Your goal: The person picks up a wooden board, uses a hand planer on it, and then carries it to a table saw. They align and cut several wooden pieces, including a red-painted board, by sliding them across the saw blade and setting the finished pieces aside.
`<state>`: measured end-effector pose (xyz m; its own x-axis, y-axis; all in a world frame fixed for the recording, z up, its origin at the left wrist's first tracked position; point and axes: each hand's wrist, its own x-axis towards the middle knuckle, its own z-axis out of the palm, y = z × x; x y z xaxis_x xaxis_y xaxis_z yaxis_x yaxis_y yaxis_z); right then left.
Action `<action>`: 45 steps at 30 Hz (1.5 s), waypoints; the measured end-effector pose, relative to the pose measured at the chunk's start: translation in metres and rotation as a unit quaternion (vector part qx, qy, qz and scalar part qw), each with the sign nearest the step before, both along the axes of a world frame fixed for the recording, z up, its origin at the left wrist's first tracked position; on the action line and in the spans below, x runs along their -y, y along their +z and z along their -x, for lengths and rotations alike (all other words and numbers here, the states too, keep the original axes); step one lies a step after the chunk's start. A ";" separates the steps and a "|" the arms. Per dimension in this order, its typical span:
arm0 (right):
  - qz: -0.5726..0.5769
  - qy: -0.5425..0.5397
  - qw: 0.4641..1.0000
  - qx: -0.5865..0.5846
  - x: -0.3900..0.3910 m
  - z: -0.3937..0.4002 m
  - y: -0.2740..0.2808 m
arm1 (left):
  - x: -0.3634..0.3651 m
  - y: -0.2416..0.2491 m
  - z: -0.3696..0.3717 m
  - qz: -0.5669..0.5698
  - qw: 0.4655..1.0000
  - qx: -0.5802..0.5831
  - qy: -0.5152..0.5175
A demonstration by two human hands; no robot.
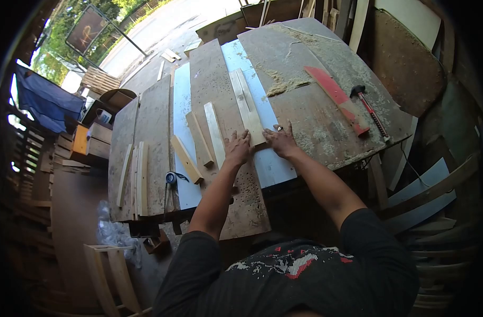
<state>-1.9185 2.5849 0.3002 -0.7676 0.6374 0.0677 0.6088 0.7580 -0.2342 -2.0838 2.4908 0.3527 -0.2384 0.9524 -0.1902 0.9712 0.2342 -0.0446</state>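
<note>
Sawdust [286, 84] strewn over the upper right of the counter [299, 119], with a loose heap above the middle of the frame. To the right of that heap, a red-painted plank [334, 96] set at a slant, and just beside it a hammer [373, 116]. Left of centre, three pale strips [200, 138] in a slanting row, a tape measure [171, 178] near the lowest; farther left, more narrow strips [141, 177]. At the lower left, off the counter, a slatted wooden frame [118, 277] and crumpled clear plastic [108, 224].

At mid-frame, a pale board [245, 113] lying flat, partly over a white panel [273, 164]. Forearms stretched up from the bottom of the frame, angled inward. Left grip [238, 147] at the board's lower left corner, right grip [281, 141] at its lower right, palms down, fingers spread. Whether clamped on its edges, cannot tell.
</note>
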 end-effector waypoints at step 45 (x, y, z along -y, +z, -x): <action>0.014 -0.001 0.999 0.030 -0.117 0.080 0.010 | -0.113 0.002 0.087 -0.009 1.000 0.008 -0.010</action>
